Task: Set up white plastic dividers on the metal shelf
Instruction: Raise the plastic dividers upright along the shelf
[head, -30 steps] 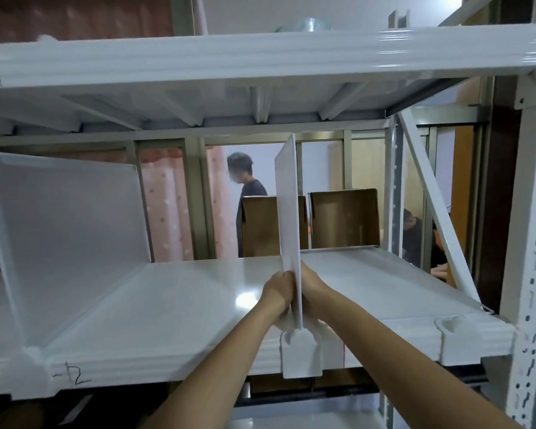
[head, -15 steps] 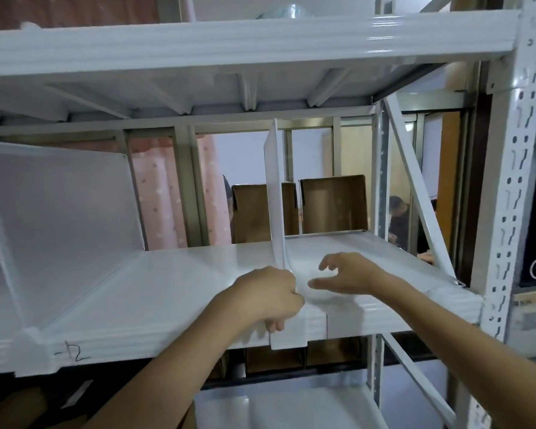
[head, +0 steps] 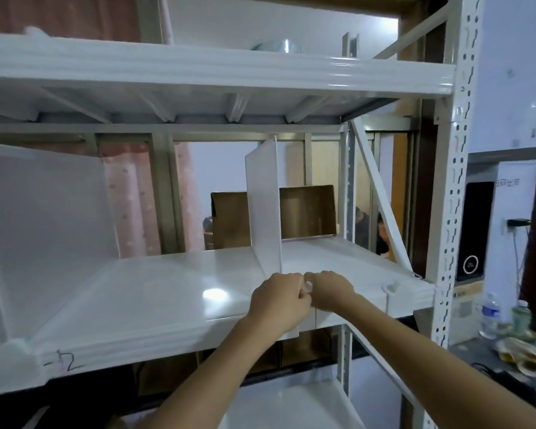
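A white plastic divider (head: pixel 263 205) stands upright on the white metal shelf (head: pixel 155 292), right of its middle. My left hand (head: pixel 279 300) and my right hand (head: pixel 330 289) are both closed on the divider's front foot at the shelf's front edge, knuckles nearly touching. The foot's clip hangs over the front lip under my left hand. A second, larger divider (head: pixel 44 218) stands at the shelf's left end. A small white clip (head: pixel 392 297) sits on the front lip near the right post.
Another shelf deck (head: pixel 217 69) hangs close overhead. A perforated upright post (head: pixel 452 212) and a diagonal brace (head: pixel 381 196) bound the right side. Cardboard boxes (head: pixel 307 212) and people are behind the rack. A table with bottles (head: pixel 489 315) stands at right.
My right hand, which was open over the shelf beside the divider half a second ago, has closed on the divider's base next to my left hand. The camera view shifted left and up.
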`<state>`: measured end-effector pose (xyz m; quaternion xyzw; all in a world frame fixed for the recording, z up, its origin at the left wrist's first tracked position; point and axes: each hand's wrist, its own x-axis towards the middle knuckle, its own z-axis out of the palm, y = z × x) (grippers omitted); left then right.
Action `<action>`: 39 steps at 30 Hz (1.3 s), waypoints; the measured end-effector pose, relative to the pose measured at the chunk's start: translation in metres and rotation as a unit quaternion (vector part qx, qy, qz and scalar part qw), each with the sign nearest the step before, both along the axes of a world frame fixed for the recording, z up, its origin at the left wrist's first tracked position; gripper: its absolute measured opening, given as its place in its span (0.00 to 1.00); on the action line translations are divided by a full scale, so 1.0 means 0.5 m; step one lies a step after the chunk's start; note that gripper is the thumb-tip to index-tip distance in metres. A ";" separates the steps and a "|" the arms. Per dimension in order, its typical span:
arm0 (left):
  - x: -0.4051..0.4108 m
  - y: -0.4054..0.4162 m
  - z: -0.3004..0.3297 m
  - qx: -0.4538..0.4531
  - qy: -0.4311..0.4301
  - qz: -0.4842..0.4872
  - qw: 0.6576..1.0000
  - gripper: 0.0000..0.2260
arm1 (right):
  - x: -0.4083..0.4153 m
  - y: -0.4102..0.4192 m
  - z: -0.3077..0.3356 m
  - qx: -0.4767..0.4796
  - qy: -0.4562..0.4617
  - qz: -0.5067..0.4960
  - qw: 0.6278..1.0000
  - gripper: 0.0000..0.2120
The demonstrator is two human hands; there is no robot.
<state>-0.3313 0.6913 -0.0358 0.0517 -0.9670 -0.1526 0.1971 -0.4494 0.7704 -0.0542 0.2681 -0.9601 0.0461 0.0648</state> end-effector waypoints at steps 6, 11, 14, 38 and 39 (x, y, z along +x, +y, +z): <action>0.025 -0.008 -0.004 -0.014 -0.022 -0.016 1.000 0.07 | 0.020 -0.007 0.026 0.052 -0.013 0.025 0.998 0.20; 0.017 0.012 0.004 0.014 -0.025 -0.037 0.999 0.05 | 0.035 -0.001 0.038 0.112 0.022 0.048 0.992 0.13; 0.003 0.049 0.009 0.012 -0.020 -0.048 0.999 0.05 | 0.036 0.001 0.057 0.107 0.013 0.072 0.992 0.10; -0.270 0.289 0.030 0.202 -0.026 0.144 0.968 0.34 | -0.121 0.199 0.300 -0.160 0.341 0.223 0.899 0.14; -0.284 0.297 0.032 0.221 -0.009 0.141 0.965 0.35 | -0.122 0.207 0.303 -0.167 0.337 0.219 0.900 0.17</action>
